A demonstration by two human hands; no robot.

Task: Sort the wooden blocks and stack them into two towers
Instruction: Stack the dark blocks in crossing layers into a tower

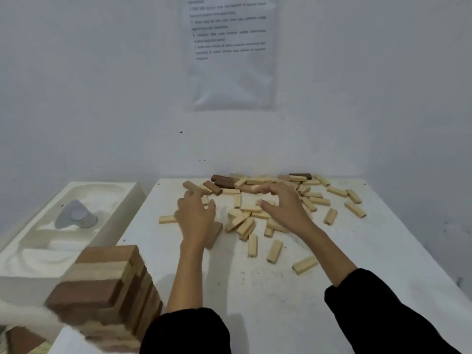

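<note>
In the head view, the right hand (286,208) hovers, grip spread clawlike, over loose blocks (274,251) strewn mid-frame on the desk (255,290), the left hand (195,218) grip is unclear, and the left sleeve (186,330) could easily nudge the tower (102,284) at lower left and topple it.

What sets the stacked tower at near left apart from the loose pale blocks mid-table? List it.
The tower stands in tidy layers; the loose pale blocks lie scattered at all angles. The tower mixes tan and reddish-brown; the loose blocks are light cream. The tower sits at the near left corner, the loose blocks farther out. Both are rectangular wood.
</note>
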